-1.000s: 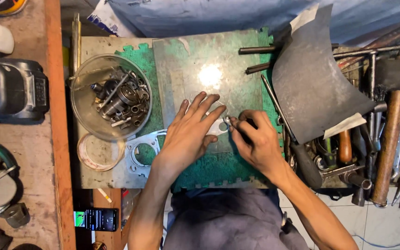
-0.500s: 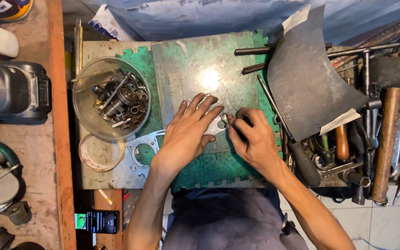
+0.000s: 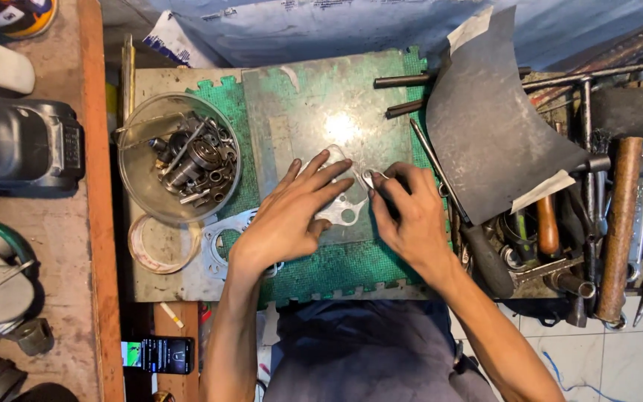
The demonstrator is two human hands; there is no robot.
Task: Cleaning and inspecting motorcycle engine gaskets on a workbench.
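Presently one thin metal gasket [image 3: 344, 212] lies flat on one green steel plate [image 3: 314, 112], pinned under the spread, flat left hand [image 3: 292, 216]. The right hand [image 3: 407, 216], fingers curled, pinches a small tool against the gasket's edge. Both hands remain placed as half a second ago; a second gasket [image 3: 225, 242] sits beside one bowl of parts [image 3: 180, 156].

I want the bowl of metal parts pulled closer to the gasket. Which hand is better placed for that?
Left. The left hand lies flat on the gasket, nearer the bowl; the right hand is on the far side.
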